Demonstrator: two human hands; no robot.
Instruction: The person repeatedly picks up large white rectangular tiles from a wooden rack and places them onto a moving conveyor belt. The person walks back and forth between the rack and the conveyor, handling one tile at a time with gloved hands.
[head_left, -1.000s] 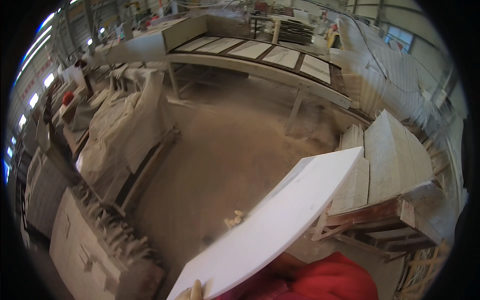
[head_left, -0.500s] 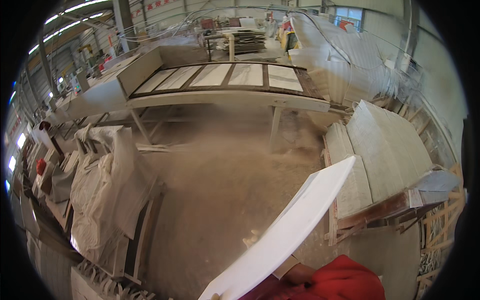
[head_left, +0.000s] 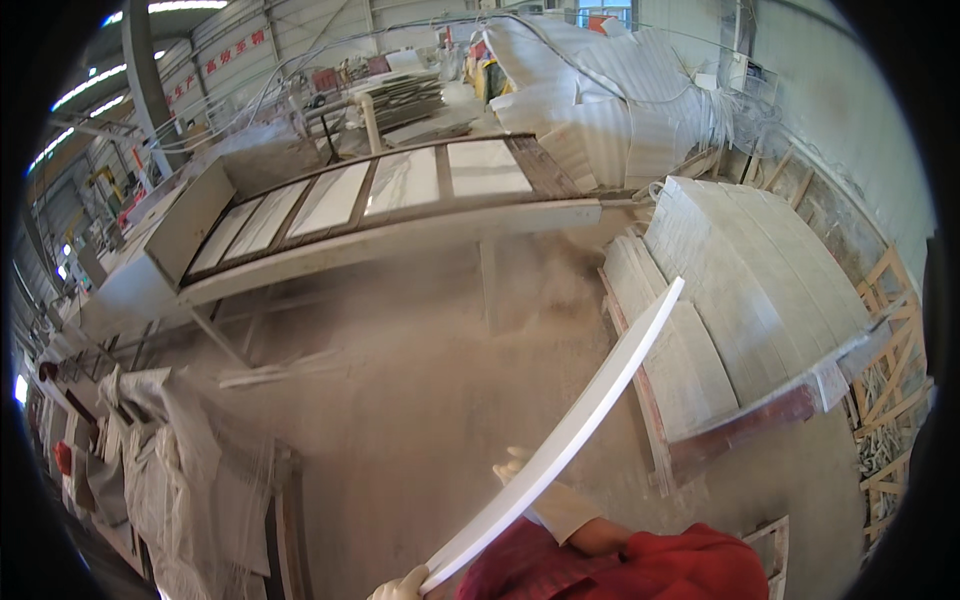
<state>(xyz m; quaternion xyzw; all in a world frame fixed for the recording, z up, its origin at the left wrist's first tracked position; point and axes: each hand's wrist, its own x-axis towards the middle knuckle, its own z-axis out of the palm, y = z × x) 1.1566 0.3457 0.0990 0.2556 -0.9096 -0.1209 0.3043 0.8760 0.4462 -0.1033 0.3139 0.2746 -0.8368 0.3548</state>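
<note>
A long white stone-like slab (head_left: 585, 420) is tilted on edge across my front, rising from lower middle to upper right. My left hand (head_left: 402, 584), in a pale glove, closes round its lower end at the bottom of the picture. Farther up, my gloved right hand (head_left: 560, 508) grips the slab; its fingertips show past the far side, and part of it is hidden behind the slab. The right arm wears a red sleeve (head_left: 690, 560).
Ahead stands a roller conveyor table (head_left: 400, 232) carrying several veined white slabs (head_left: 400, 180). At right, pale slabs (head_left: 750, 290) are stacked on a pallet. A plastic-draped stack (head_left: 170, 480) stands at left. Dusty brown floor (head_left: 400, 420) lies between.
My view has turned right, so the conveyor and draped stack sit farther left. The slab has turned more edge-on, showing less of its face. Both hands still hold it.
</note>
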